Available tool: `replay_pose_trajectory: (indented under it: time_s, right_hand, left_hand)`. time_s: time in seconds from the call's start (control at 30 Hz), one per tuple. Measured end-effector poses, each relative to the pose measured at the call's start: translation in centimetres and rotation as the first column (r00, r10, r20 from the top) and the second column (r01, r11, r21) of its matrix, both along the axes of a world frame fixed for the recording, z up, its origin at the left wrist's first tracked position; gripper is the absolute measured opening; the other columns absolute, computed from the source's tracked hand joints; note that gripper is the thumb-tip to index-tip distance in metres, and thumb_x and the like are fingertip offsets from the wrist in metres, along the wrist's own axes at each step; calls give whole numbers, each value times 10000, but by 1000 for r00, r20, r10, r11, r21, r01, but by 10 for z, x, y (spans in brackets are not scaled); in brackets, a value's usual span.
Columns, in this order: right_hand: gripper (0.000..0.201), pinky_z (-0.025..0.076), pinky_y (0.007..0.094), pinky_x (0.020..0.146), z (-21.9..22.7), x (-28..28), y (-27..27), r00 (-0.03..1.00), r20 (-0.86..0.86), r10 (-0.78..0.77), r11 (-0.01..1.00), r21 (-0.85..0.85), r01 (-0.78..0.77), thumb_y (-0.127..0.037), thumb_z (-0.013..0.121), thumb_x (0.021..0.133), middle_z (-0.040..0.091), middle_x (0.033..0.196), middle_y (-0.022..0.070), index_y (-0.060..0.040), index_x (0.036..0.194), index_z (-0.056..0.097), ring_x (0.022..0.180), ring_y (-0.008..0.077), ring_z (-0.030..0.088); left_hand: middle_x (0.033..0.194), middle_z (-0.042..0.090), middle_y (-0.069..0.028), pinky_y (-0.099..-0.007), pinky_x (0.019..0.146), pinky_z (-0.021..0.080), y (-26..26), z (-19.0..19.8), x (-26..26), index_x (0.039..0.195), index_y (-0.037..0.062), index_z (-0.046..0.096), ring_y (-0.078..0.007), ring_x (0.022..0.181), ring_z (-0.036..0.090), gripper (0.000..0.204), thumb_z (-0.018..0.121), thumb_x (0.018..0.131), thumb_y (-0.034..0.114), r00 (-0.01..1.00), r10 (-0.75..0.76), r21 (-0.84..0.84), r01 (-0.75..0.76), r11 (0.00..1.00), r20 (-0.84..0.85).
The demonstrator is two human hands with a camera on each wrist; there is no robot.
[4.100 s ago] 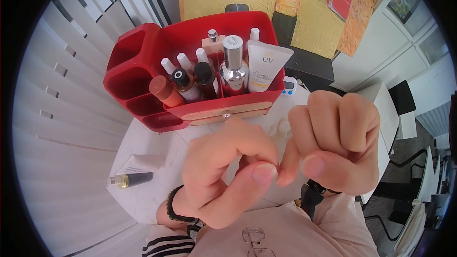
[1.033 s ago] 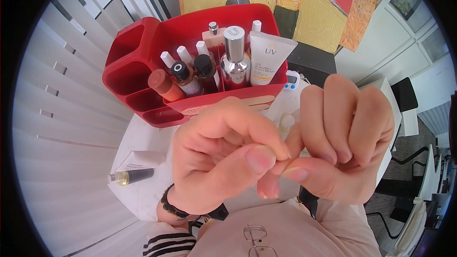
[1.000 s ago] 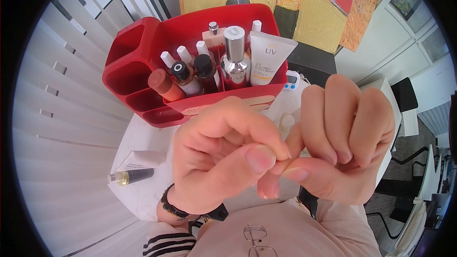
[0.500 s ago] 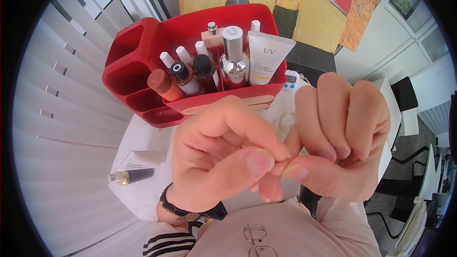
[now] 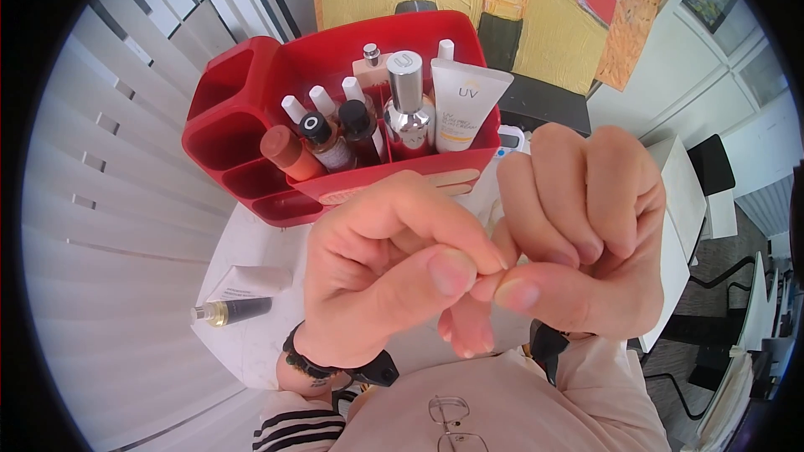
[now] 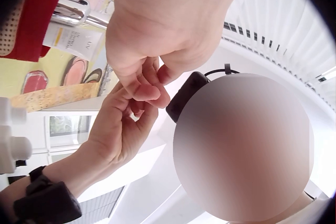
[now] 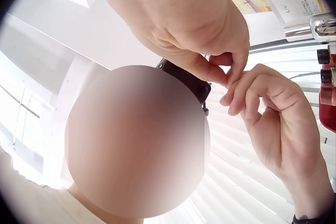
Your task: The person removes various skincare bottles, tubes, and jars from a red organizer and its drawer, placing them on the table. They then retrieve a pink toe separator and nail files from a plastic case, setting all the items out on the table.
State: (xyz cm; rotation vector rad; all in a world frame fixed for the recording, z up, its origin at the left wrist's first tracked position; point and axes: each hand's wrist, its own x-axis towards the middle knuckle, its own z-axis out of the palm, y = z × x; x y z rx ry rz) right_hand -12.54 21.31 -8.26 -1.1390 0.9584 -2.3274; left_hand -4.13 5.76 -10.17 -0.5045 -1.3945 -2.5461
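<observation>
My left hand (image 5: 381, 280) and right hand (image 5: 586, 234) meet in the air in front of the red organizer box (image 5: 398, 176). Left thumb and forefinger pinch at the tip of the right index finger (image 5: 484, 288); its nail end is mostly covered. Both right thumb and index finger press together there, while the other right fingers curl into the palm. Below the pinch hang the remaining left fingertips. In the left wrist view the left hand (image 6: 160, 40) covers much of the contact; in the right wrist view the fingertips of both hands overlap. I cannot tell whether anything tiny lies between them.
Inside the box stand a UV sun cream tube (image 5: 469, 105), a silver-capped bottle (image 5: 409, 109), dark-capped bottles and several white-capped ones. A small bottle (image 5: 234, 311) and a pale tube (image 5: 251, 279) lie at the table's left. A lipstick painting (image 5: 553, 25) is behind.
Both hands have shifted slightly, the right one a little leftward and up. Compared with four seconds ago, the right index finger is bent in against its thumb; the pinch continues.
</observation>
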Motion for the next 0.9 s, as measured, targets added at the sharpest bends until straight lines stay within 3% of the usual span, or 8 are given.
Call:
replay_pose_trajectory:
  time_s: [0.07, 0.2, 0.5, 0.57, 0.63, 0.7, 0.73, 0.9]
  right_hand:
    - [534, 508, 253, 579, 2, 2, -1, 1000, 28, -9, 1000, -1, 9, 296, 666, 631, 479, 775, -3, -153, 728, 395, 678, 106, 478]
    - [531, 503, 263, 627, 3, -1, 7, 1000, 1, 20, 1000, 17, -20, 300, 651, 627, 473, 800, -5, -158, 733, 402, 711, 105, 470]
    - [466, 404, 236, 664, 23, 6, 41, 984, 41, -172, 983, -62, 174, 227, 616, 713, 423, 907, 17, -180, 726, 388, 833, 118, 443]
    - [464, 384, 207, 677, 25, 11, 44, 980, 45, -192, 975, -102, 196, 200, 653, 726, 427, 914, 21, -184, 731, 394, 847, 125, 458]
    - [445, 364, 172, 690, 27, 12, 51, 969, 53, -243, 961, -126, 248, 130, 719, 761, 433, 923, 24, -178, 744, 400, 860, 135, 475]
    - [423, 364, 185, 720, 33, 18, 65, 965, 103, -241, 957, -141, 254, 69, 757, 813, 437, 919, 24, -165, 780, 406, 855, 137, 484]
    - [407, 376, 210, 736, 33, 18, 69, 968, 113, -223, 954, -180, 241, 56, 751, 841, 437, 919, 26, -154, 803, 405, 842, 134, 482]
    - [331, 302, 296, 643, 27, 10, 84, 958, 6, -286, 933, -227, 280, 6, 607, 985, 379, 754, -13, -135, 834, 348, 681, 107, 392]
  left_hand:
    - [903, 698, -136, -258, 517, 493, -5, -4, -1, 1100, -32, 598, -151, 632, 687, 148, 544, 1058, 99, 990, -135, 114, 137, 984, -28]
    - [910, 693, -142, -267, 563, 493, -6, -2, -2, 1091, -24, 595, -159, 661, 678, 158, 537, 1065, 121, 983, -182, 100, 179, 979, 30]
    - [948, 706, -133, -301, 712, 507, -9, -6, -11, 1037, 1, 617, -177, 832, 642, 75, 608, 969, -28, 962, 212, -105, -231, 967, -171]
    - [979, 709, -111, -291, 763, 510, -11, -7, -11, 985, 2, 643, -166, 845, 637, 88, 673, 923, -53, 848, 378, -414, -515, 751, -370]
    - [980, 706, -81, -313, 818, 493, -7, 1, -13, 992, 16, 676, -195, 876, 625, 167, 728, 860, -72, 820, 409, -471, -567, 676, -399]
    - [951, 702, -52, -363, 843, 471, -2, 12, -24, 1063, 39, 695, -244, 880, 602, 285, 740, 810, -85, 457, 338, -511, -855, -89, -823]
    - [1073, 681, -79, -362, 897, 461, 1, 19, -24, 1113, 57, 705, -296, 1015, 568, 314, 724, 821, -56, 443, 312, -513, -836, -195, -841]
    - [1363, 552, -90, -426, 1037, 364, 6, 39, -43, 1195, 124, 704, -325, 1250, 432, 316, 691, 896, 22, 493, 339, -597, -700, -393, -801]
